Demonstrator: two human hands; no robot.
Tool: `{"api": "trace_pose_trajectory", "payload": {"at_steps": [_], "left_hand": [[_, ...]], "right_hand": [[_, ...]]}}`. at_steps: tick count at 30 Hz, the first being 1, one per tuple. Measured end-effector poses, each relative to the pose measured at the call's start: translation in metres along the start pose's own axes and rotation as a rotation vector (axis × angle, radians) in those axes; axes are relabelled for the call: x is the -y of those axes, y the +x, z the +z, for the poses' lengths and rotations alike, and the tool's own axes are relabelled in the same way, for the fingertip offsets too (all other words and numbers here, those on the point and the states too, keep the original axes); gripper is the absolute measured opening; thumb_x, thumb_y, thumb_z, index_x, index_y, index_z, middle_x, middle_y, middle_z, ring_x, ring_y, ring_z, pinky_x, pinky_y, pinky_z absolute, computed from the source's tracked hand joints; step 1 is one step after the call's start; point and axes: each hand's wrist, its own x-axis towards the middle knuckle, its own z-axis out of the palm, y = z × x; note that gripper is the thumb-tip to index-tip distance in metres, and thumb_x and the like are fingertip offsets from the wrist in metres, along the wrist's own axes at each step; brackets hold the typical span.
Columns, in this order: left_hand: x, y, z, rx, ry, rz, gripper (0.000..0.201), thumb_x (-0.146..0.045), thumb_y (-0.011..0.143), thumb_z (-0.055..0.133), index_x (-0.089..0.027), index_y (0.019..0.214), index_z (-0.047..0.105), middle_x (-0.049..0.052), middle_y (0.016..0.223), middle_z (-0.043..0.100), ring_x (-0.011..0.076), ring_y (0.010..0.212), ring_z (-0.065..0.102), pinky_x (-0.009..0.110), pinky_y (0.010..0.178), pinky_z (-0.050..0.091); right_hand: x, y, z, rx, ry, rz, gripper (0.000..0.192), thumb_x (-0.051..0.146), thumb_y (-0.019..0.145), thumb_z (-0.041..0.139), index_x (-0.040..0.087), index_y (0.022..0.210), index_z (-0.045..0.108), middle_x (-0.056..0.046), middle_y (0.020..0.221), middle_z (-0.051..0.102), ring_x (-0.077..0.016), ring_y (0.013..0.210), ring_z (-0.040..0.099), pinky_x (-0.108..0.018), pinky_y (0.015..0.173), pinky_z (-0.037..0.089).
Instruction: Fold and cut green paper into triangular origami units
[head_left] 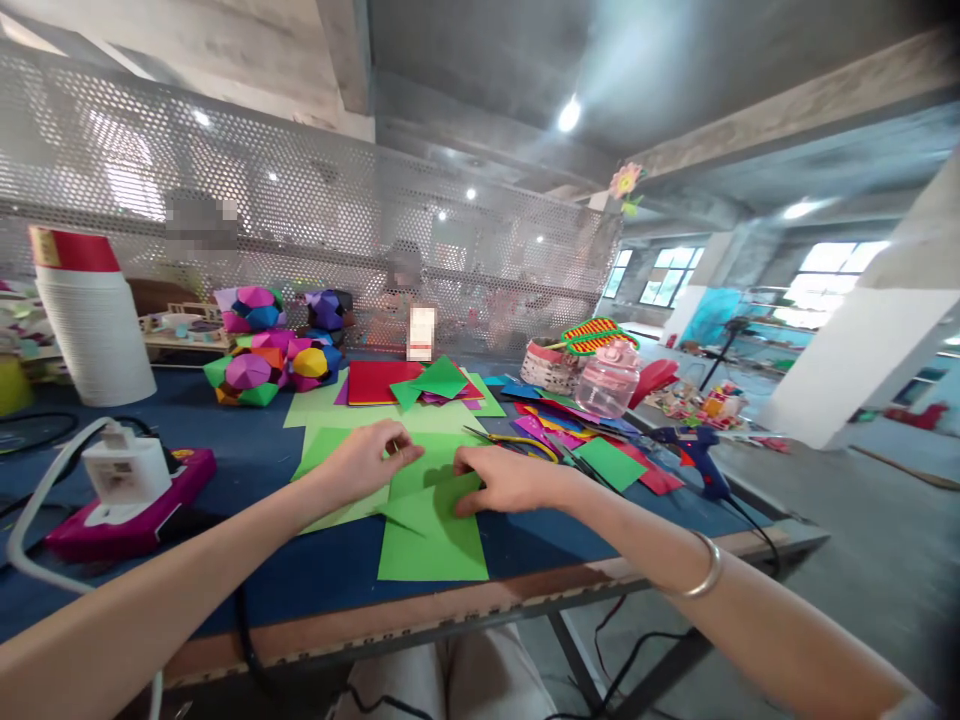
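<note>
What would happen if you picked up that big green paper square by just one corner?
The flat green paper square looks thin, so it would probably droop and feel very light. It already shows a crease near the left hand and right hand, so it likely folds easily. Lying flat on the blue table, it shouldn't roll.

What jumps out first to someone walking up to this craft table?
Both hands, the left hand and the right hand, press on bright green paper at the near edge of the blue table. Behind, at the left, sit multicoloured paper balls beside a tall white cup stack.
</note>
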Motion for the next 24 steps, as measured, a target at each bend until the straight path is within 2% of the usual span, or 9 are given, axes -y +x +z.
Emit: {"api": "trace_pose_trajectory", "payload": {"at_steps": [4, 8, 10, 13, 15, 20, 24], "left_hand": [[0.012, 0.006, -0.012, -0.106, 0.020, -0.040, 0.042, -0.055, 0.091, 0.039, -0.021, 0.072, 0.054, 0.005, 0.073, 0.062, 0.0219, 0.071, 0.056, 0.030, 0.063, 0.036], [0.013, 0.006, -0.014, -0.130, 0.027, -0.050, 0.039, -0.052, 0.090, 0.041, -0.021, 0.071, 0.053, 0.004, 0.071, 0.062, 0.0209, 0.068, 0.056, 0.029, 0.061, 0.034], [0.013, 0.006, -0.011, -0.128, 0.030, -0.050, 0.037, -0.051, 0.090, 0.041, -0.021, 0.070, 0.052, 0.005, 0.072, 0.062, 0.0212, 0.069, 0.057, 0.029, 0.061, 0.035], [0.015, 0.005, -0.006, -0.116, 0.036, -0.051, 0.037, -0.052, 0.090, 0.041, -0.021, 0.072, 0.053, 0.005, 0.073, 0.063, 0.0221, 0.070, 0.058, 0.030, 0.062, 0.036], [0.017, 0.004, -0.003, -0.102, 0.037, -0.052, 0.038, -0.052, 0.090, 0.040, -0.021, 0.074, 0.054, 0.006, 0.075, 0.065, 0.0224, 0.070, 0.058, 0.030, 0.061, 0.036], [0.018, 0.002, -0.002, -0.072, 0.040, -0.054, 0.039, -0.052, 0.092, 0.041, -0.020, 0.079, 0.059, 0.007, 0.078, 0.067, 0.0218, 0.067, 0.058, 0.030, 0.059, 0.035], [0.015, 0.001, -0.002, -0.064, 0.038, -0.047, 0.037, -0.051, 0.091, 0.043, -0.019, 0.082, 0.061, 0.007, 0.082, 0.068, 0.0221, 0.070, 0.059, 0.031, 0.061, 0.037]], "right_hand": [[-0.012, 0.008, -0.025, -0.017, 0.137, 0.024, 0.014, 0.023, 0.087, 0.064, 0.018, 0.100, 0.066, -0.004, 0.094, 0.068, -0.0172, 0.080, 0.062, -0.027, 0.071, 0.046], [-0.040, 0.038, -0.053, -0.132, 0.256, 0.177, 0.019, 0.023, 0.097, 0.051, 0.014, 0.109, 0.063, -0.002, 0.081, 0.066, -0.0112, 0.060, 0.056, -0.024, 0.056, 0.044], [-0.054, 0.060, -0.060, -0.163, 0.299, 0.265, 0.018, 0.022, 0.098, 0.052, 0.012, 0.108, 0.063, -0.003, 0.082, 0.066, -0.0110, 0.060, 0.057, -0.024, 0.055, 0.046], [-0.067, 0.094, -0.059, -0.189, 0.340, 0.371, 0.026, 0.033, 0.098, 0.060, 0.015, 0.116, 0.062, -0.007, 0.107, 0.066, -0.0172, 0.084, 0.066, -0.034, 0.072, 0.057], [-0.070, 0.115, -0.053, -0.213, 0.351, 0.426, 0.032, 0.035, 0.097, 0.061, 0.017, 0.123, 0.060, -0.009, 0.120, 0.063, -0.0218, 0.099, 0.065, -0.041, 0.083, 0.057], [-0.067, 0.148, -0.039, -0.337, 0.307, 0.501, 0.034, 0.035, 0.097, 0.062, 0.017, 0.126, 0.058, -0.010, 0.126, 0.061, -0.0238, 0.104, 0.064, -0.044, 0.087, 0.056], [-0.063, 0.147, -0.038, -0.446, 0.176, 0.454, 0.035, 0.035, 0.097, 0.061, 0.018, 0.127, 0.058, -0.010, 0.128, 0.059, -0.0245, 0.106, 0.063, -0.045, 0.088, 0.055]]}}
